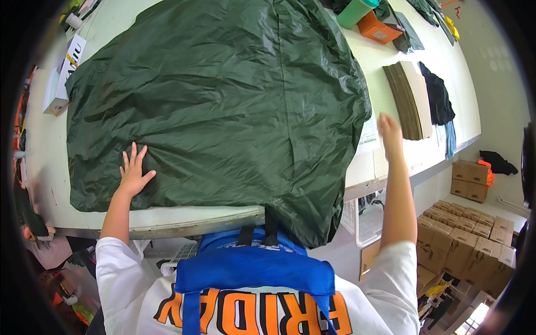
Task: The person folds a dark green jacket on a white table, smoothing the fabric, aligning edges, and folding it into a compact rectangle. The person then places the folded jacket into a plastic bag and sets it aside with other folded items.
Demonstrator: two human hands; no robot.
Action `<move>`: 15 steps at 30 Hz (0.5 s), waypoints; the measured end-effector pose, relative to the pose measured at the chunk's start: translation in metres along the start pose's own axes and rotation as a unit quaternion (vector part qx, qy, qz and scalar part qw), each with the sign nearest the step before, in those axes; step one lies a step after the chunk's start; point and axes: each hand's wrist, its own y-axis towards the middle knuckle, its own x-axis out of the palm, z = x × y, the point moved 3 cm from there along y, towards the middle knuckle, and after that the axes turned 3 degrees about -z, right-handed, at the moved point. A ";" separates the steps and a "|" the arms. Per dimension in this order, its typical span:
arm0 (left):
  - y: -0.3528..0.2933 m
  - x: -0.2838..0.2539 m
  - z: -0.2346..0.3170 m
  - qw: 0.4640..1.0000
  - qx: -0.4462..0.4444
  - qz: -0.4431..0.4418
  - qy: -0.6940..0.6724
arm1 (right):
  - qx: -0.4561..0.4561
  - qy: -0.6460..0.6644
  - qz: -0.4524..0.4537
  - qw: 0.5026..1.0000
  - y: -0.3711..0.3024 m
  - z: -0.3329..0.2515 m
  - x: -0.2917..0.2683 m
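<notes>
A large, wrinkled piece of thin, shiny dark green fabric (223,111) covers most of the table. A seam-like line runs down its right half, and its lower right corner hangs over the front edge. My left hand (133,172) lies flat on its lower left part, fingers spread and holding nothing. Just off the fabric's right edge, my right hand (390,134) is over the table, near a stack of brown cardboard sheets (406,100). Its fingers are blurred, so whether they grip anything is unclear.
On the white table (363,178), a white box (65,78) stands left. At the back right are a green cup (356,12) and an orange box (381,28). Black cloth (437,95) lies beyond the cardboard stack. Brown cartons (463,240) fill the floor at right, near a white wire basket (365,220).
</notes>
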 end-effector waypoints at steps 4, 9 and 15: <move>0.010 0.000 0.011 0.999 -0.013 -0.008 -0.031 | 0.045 0.074 -0.031 0.996 0.127 -0.002 0.039; 0.000 0.007 -0.002 0.999 -0.027 -0.013 -0.038 | 0.142 0.208 -0.245 0.936 0.116 -0.089 0.067; 0.006 0.018 -0.002 0.999 -0.012 0.013 -0.026 | -0.044 -0.175 0.010 0.984 0.149 -0.072 0.036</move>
